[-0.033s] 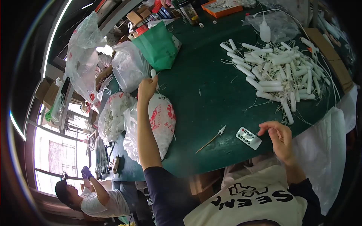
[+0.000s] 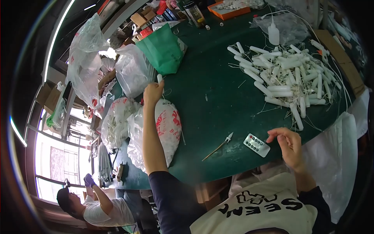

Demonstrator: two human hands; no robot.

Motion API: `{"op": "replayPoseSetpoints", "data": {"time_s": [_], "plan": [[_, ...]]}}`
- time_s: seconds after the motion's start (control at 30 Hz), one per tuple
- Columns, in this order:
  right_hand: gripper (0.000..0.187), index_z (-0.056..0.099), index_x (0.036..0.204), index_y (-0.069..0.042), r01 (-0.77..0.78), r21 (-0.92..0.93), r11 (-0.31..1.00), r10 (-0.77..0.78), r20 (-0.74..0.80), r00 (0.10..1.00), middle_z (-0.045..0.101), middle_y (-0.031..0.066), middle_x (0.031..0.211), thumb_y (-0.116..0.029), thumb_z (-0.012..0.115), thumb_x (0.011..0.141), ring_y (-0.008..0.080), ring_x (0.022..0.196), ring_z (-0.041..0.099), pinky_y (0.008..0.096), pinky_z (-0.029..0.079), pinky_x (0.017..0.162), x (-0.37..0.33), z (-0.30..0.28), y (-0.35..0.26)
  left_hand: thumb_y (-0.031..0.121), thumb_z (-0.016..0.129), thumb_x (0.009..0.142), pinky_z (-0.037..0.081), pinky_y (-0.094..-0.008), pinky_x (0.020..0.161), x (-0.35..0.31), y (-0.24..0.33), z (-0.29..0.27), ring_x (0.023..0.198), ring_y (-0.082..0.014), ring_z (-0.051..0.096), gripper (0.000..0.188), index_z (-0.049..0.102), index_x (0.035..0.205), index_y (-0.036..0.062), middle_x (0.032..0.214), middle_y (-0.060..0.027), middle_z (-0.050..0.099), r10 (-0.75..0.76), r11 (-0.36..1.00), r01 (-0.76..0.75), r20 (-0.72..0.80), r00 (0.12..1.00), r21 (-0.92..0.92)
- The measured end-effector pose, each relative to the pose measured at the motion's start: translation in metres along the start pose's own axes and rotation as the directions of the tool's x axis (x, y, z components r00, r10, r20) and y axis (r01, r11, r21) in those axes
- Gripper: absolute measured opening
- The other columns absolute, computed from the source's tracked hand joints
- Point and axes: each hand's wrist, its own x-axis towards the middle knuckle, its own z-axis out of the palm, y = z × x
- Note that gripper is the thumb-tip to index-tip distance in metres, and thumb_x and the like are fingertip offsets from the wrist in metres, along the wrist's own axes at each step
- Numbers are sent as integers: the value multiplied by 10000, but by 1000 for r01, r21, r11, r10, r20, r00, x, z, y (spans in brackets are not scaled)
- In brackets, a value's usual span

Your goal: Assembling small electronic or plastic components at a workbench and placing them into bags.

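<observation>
Left hand [image 2: 153, 93]: grip closed around a white tube [image 2: 159, 78].
Tube: at left, near the green bag [image 2: 161, 50], beyond the red-printed bag [image 2: 168, 123].
Right hand [image 2: 287, 147]: grip loose, fingers bent and parted, just beside the remote [image 2: 256, 145].
Desk [image 2: 206, 105]: white heap [image 2: 290, 74] at far right.

Workshop | broad green worktable [image 2: 210, 113] | heaped white tubes [image 2: 279, 94] | gloved co-worker [image 2: 103, 212]
</observation>
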Motion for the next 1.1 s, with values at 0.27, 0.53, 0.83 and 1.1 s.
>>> {"op": "replayPoseSetpoints", "data": {"time_s": [0.27, 0.53, 0.83, 1.1], "plan": [[179, 604, 879, 11, -8, -110, 994, 3, -45, 999, 609, 98, 704, -91, 457, 873, 137, 667, 579, 240, 430, 638, 9, -6, 14, 471, 524, 766, 473, -408, 758, 42, 9, 85, 859, -343, 607, 454, 646, 853, 42, 900, -186, 628, -172, 955, 189, -93, 981, 230], [162, 610, 847, 11, 4, -173, 985, -6, -12, 1000, 621, 92, 711, -81, 476, 842, 144, 650, 583, 236, 426, 618, 10, -7, 8, 485, 559, 751, 490, -386, 686, 49, -12, 103, 808, -300, 631, 465, 615, 875, 41, 866, -136, 645, -170, 879, 221, -155, 973, 422], [124, 612, 839, 10, 44, -164, 985, -48, -21, 999, 625, 103, 713, -47, 503, 820, 171, 660, 600, 256, 444, 630, -4, -12, -3, 483, 555, 750, 485, -405, 672, 27, 7, 68, 783, -321, 627, 462, 575, 852, 33, 816, -181, 635, -40, 891, 149, -252, 967, 429], [102, 601, 834, -9, 257, -610, 749, -475, -224, 851, 596, 87, 797, 24, 583, 739, 232, 745, 568, 288, 443, 678, 20, -54, 0, 317, 510, 818, 440, -399, 645, -50, 68, 17, 687, -293, 594, 344, 511, 991, 20, 746, -142, 608, 152, 988, -153, -195, 969, 11]]}}
